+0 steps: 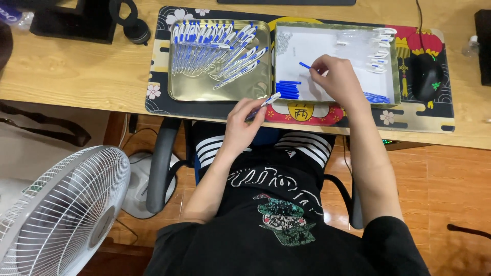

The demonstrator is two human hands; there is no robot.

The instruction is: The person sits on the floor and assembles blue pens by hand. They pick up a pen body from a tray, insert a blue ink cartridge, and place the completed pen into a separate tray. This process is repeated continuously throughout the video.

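My left hand (244,121) holds a blue and white pen (266,104) at the desk's front edge, below the two trays. My right hand (337,79) reaches into the right tray (396,66), which has a white bottom, and pinches a small blue pen part (305,65). A row of blue parts (289,89) lies at that tray's lower left, more blue parts (377,97) at its lower right, and white pen pieces (381,48) along its right side. The left gold tray (220,89) holds several assembled blue and white pens (217,48).
Both trays rest on a patterned black desk mat (409,117) on a wooden desk. A black mouse (426,75) sits to the right. Headphones (130,23) and a monitor base stand at the back left. A white fan (61,209) stands on the floor at left.
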